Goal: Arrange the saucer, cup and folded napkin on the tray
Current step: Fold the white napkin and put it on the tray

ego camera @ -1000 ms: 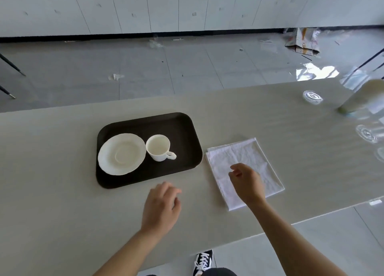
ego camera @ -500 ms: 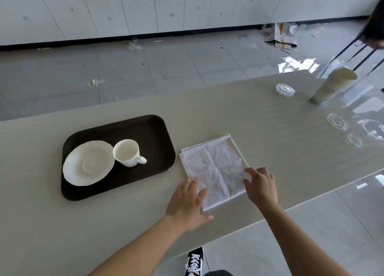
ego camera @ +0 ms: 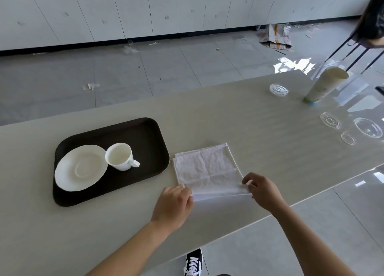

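Head view, both hands' fingers pinching napkin [ego camera: 207,167] near edge, left [ego camera: 173,203], right [ego camera: 262,190].

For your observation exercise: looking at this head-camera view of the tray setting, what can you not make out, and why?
1. Head view: the fingertips of the left hand and right hand are tucked at the napkin near edge; their grip is unclear.
2. That lifted edge is blurred.
3. The cup hides part of the saucer rim.
4. The clear lids show little detail.
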A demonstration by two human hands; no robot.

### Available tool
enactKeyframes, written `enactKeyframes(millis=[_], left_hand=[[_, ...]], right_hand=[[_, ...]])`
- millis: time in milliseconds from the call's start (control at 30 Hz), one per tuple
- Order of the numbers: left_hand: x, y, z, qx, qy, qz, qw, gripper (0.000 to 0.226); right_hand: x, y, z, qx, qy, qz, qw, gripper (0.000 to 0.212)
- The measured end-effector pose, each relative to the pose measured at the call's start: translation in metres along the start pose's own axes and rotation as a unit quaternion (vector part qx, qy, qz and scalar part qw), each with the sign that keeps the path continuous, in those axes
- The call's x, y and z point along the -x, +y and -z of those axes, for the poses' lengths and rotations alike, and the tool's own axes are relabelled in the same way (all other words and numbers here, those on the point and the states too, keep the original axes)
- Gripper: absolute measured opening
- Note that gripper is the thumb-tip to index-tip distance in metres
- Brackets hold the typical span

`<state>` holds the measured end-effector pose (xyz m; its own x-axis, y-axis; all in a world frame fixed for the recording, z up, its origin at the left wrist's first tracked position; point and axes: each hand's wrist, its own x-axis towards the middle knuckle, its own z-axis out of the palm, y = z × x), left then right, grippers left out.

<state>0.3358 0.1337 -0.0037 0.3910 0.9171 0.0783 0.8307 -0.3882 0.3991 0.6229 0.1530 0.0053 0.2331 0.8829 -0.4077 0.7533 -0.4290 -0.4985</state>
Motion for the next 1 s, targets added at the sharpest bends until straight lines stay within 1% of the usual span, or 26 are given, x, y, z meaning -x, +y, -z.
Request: enactKeyframes(millis=[100,133,200,267,300,333,400,467,533,633,700,767,800,867,933,1000], left_hand=[[0.005,-0.009,0.003,0.046,0.017,0.030,0.998,0.014],[0.007,-0.012,0.003,0.064,0.015,0.047,0.997,0.010],[0.011,-0.017,0.005,0.103,0.004,0.084,0.991,0.014],[0.012,-0.021,0.007,0.145,0.034,0.113,0.982,0.012],[0.013,-0.021,0.009,0.165,0.049,0.131,0.976,0.011],[0.013,-0.023,0.010,0.184,0.061,0.149,0.970,0.010],[0.012,-0.025,0.010,0.218,0.072,0.180,0.956,0.008],[0.013,-0.028,0.009,0.237,0.080,0.200,0.947,0.007],[0.015,-0.028,0.009,0.253,0.088,0.213,0.940,0.007],[0.012,-0.027,0.008,0.294,0.100,0.257,0.915,0.009],[0.007,-0.027,0.009,0.335,0.109,0.297,0.888,0.010],[0.002,-0.027,0.011,0.380,0.116,0.329,0.857,0.012],[0.000,-0.028,0.012,0.395,0.117,0.341,0.845,0.019],[-0.002,-0.030,0.012,0.409,0.117,0.363,0.829,0.035],[-0.006,-0.031,0.011,0.396,0.129,0.378,0.827,0.044],[-0.012,-0.029,0.009,0.335,0.148,0.373,0.852,0.044]], right_hand=[[0.007,-0.002,0.004,-0.137,-0.042,-0.024,0.989,0.036],[0.009,-0.003,0.005,-0.191,-0.050,-0.038,0.980,0.037],[0.013,-0.005,0.009,-0.286,-0.071,-0.053,0.954,0.036],[0.017,-0.006,0.014,-0.360,-0.106,-0.050,0.926,0.040],[0.018,-0.006,0.017,-0.373,-0.129,-0.038,0.918,0.041],[0.019,-0.005,0.020,-0.357,-0.147,-0.018,0.922,0.039],[0.019,-0.004,0.022,-0.278,-0.156,0.033,0.947,0.034],[0.016,-0.006,0.021,-0.222,-0.124,0.072,0.964,0.021],[0.012,-0.010,0.018,-0.190,-0.080,0.113,0.972,0.007],[0.001,-0.019,0.013,-0.163,-0.055,0.128,0.977,0.010],[-0.009,-0.029,0.007,-0.134,-0.041,0.112,0.984,0.017],[-0.022,-0.041,-0.001,-0.090,-0.008,0.103,0.991,0.024],[-0.028,-0.047,-0.005,-0.071,0.008,0.104,0.992,0.025],[-0.038,-0.058,-0.012,-0.047,0.024,0.106,0.993,0.020],[-0.048,-0.066,-0.018,-0.029,0.033,0.096,0.994,0.014],[-0.055,-0.072,-0.025,-0.016,0.049,0.088,0.995,0.014]])
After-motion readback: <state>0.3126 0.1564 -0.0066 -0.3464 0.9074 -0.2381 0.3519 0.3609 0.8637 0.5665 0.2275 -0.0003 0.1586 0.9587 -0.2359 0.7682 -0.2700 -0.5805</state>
